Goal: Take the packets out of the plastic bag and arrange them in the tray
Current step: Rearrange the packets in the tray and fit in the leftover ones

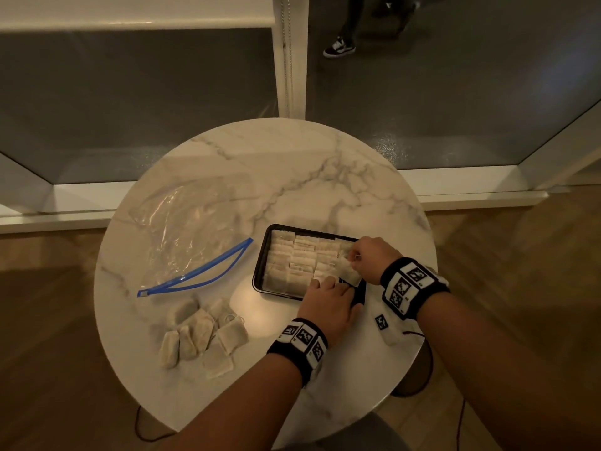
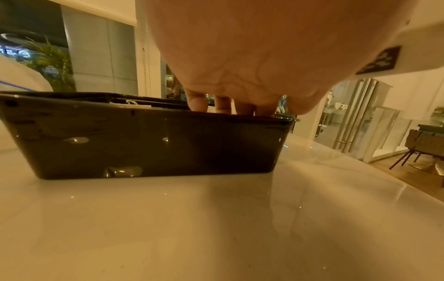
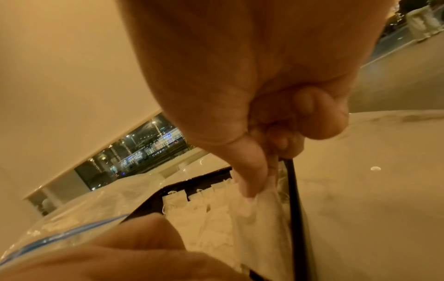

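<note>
A black tray (image 1: 258,271) sits right of centre on the round marble table, filled with rows of pale packets (image 1: 302,258). My right hand (image 1: 353,260) pinches one packet (image 1: 349,273) between thumb and fingers over the tray's right side; the right wrist view shows the same packet (image 3: 264,218) hanging from the thumb inside the rim (image 3: 293,190). My left hand (image 1: 325,283) reaches over the near rim, its straight fingers (image 2: 223,106) resting on the packets inside. The clear plastic bag (image 1: 182,242) with a blue zip lies flat to the left. Several loose packets (image 1: 201,333) lie in a pile in front of it.
A small white device (image 1: 385,327) with a marker and a black cable lies on the table near my right wrist. The table's edge (image 1: 107,336) curves close to the loose pile. Beyond the table are a window frame and a person's shoe (image 1: 338,47).
</note>
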Action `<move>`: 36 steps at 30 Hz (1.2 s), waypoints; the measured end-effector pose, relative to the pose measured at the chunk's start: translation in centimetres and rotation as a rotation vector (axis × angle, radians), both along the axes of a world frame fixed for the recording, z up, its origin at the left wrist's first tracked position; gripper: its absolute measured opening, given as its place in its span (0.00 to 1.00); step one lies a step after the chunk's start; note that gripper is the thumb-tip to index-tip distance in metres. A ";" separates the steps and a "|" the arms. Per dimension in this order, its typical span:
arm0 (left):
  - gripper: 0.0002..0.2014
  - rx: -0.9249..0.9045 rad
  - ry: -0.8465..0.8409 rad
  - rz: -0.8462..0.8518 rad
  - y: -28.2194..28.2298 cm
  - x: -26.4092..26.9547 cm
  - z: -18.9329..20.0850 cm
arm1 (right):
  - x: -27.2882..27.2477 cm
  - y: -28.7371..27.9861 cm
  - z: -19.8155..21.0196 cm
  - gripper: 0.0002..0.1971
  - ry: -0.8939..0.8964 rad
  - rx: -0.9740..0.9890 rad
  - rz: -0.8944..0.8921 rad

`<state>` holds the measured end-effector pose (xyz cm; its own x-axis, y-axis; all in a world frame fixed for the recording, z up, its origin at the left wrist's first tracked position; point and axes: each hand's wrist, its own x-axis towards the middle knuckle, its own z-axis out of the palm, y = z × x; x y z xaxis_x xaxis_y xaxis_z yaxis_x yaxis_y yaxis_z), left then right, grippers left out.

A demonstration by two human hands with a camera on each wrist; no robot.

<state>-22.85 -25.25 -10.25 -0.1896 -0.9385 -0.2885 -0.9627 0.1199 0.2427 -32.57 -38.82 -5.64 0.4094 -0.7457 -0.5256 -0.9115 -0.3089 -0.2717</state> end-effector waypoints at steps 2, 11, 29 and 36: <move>0.27 0.028 -0.020 0.004 0.0 -0.2 -0.2 | 0.4 -0.3 0.0 0.07 0.073 -0.005 0.069; 0.32 0.025 -0.072 0.042 -0.4 -1.1 0.1 | 1.0 -0.5 0.3 0.08 0.231 -0.064 0.250; 0.32 -0.043 -0.042 0.148 0.9 -0.9 -0.1 | 0.7 -0.2 -0.5 0.10 0.207 -0.147 0.357; 0.27 -0.082 -0.007 0.175 1.3 -0.9 0.0 | 1.2 0.5 -0.9 0.12 0.203 -0.172 0.348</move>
<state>-23.75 -23.94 -10.28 -0.0194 -0.9774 -0.2104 -0.9721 -0.0307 0.2324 -31.39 -38.29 -6.57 0.5529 -0.6655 -0.5015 -0.7749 -0.6319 -0.0157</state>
